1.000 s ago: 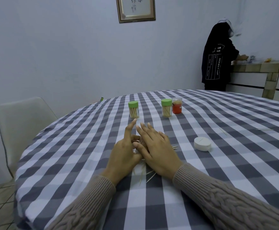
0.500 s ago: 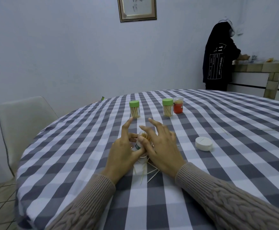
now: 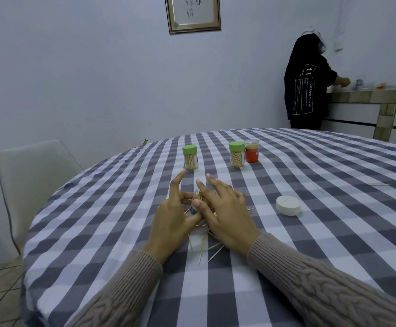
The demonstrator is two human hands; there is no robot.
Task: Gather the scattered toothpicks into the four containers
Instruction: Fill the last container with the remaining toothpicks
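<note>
Toothpicks lie loose on the checked tablecloth, fanned out just below and between both hands; a couple more strays sit far right, well apart. Clear container is between the hands, tilted, open mouth up, packed with toothpick tips. Left hand holds it: thumb and lower fingers curl round its side, index finger sticks out straight toward the far jars. Right hand sits just beside it, thumb pressed against the container, the other fingers spread and lightly bent over the top; can't tell whether they pinch any toothpicks. White lid rests flat on the cloth right of the right hand, apart from it. Farther back stand two green-capped jars of toothpicks, one left, one right, with an uncapped container with an orange label touching or just beside the right one. Grey chair at the left table edge. Framed picture on the wall. Another person in a dark top stands at a tiled counter at back right.
</note>
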